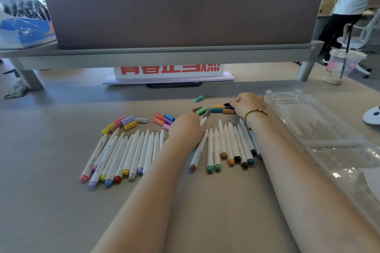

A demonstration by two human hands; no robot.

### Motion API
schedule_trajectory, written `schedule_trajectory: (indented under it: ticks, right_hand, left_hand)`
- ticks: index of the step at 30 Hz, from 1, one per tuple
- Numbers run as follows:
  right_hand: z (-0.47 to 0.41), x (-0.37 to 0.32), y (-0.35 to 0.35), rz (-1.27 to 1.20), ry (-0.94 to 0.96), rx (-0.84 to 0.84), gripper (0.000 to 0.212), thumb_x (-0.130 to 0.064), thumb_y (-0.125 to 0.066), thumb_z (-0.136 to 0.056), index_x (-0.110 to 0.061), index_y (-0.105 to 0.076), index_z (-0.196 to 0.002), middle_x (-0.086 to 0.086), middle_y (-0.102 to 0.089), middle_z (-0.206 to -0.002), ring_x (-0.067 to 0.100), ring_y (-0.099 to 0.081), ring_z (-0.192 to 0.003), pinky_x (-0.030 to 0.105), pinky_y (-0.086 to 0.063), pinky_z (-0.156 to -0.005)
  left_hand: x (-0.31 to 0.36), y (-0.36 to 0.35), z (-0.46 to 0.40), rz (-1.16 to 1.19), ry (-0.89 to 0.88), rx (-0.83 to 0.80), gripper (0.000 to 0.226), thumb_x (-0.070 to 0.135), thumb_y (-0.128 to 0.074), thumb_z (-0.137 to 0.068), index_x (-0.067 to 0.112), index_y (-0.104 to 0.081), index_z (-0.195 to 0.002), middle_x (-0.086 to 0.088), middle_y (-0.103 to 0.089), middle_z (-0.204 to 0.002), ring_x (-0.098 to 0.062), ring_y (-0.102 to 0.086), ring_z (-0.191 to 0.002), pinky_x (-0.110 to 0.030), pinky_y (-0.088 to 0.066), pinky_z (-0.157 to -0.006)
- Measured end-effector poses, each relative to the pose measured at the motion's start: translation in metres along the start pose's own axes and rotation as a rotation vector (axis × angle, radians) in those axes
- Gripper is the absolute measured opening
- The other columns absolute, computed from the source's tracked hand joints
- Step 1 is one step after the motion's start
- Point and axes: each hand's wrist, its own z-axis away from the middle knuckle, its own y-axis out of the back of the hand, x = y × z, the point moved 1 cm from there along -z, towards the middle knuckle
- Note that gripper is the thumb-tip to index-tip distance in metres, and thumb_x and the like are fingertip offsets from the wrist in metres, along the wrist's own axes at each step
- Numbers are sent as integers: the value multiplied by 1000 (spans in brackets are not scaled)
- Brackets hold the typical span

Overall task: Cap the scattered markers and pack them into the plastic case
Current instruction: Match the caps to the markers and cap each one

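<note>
I see my left hand point(186, 129) curled around one uncapped marker point(199, 150), its tip poking past the fingers. My right hand point(249, 103) pinches a dark cap point(226, 104) among loose caps point(223, 110). More markers point(127, 152) lie behind both hands; the open plastic case point(320, 129) sits just right.

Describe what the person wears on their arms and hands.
Both forearms are bare, with no sleeves in view. The right hand has a bracelet of round gold beads around its wrist, and dark polish shows on a fingernail. The left hand shows no jewellery or glove.
</note>
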Motion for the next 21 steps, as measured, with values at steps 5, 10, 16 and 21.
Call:
schedule_trajectory:
  ticks: [5,10,16,21]
  right_hand:
    - [0,-2,0,-21,15,4,38,-42,-50,-94,-10,-65,-109,11,-62,-109,29,-46,-108,34,-36,-75]
    - [20,1,21,-402,103,67,21,-31,-51,-95,-11,-56,-96,10,-62,-95,23,-55,-88,33,-45,-73]
    - [75,8,45,-761,175,-34,14,-21,-51,-95,-10,-56,-103,4,-64,-91,7,-57,-74,17,-47,-65]
    - [109,22,45,-1082,34,-131,26,-17,-37,-101,-6,-58,-110,-1,-46,-70,9,-40,-61,19,-36,-55]
  left_hand:
    - [-1,-2,-1,54,-7,0,30,33,-42,-98,7,-55,-108,-4,-54,-87,-18,-51,-78,-28,-44,-70]
    - [1,4,6,44,-22,109,31,34,-38,-99,8,-51,-111,-3,-54,-86,-17,-51,-75,-25,-39,-57]
    - [10,14,33,302,-79,322,31,33,-33,-101,8,-44,-113,-2,-45,-75,-7,-31,-52,-18,-22,-46]
    - [12,7,51,698,-161,257,29,32,-35,-101,14,-53,-116,4,-48,-70,-7,-39,-55,-20,-34,-50]
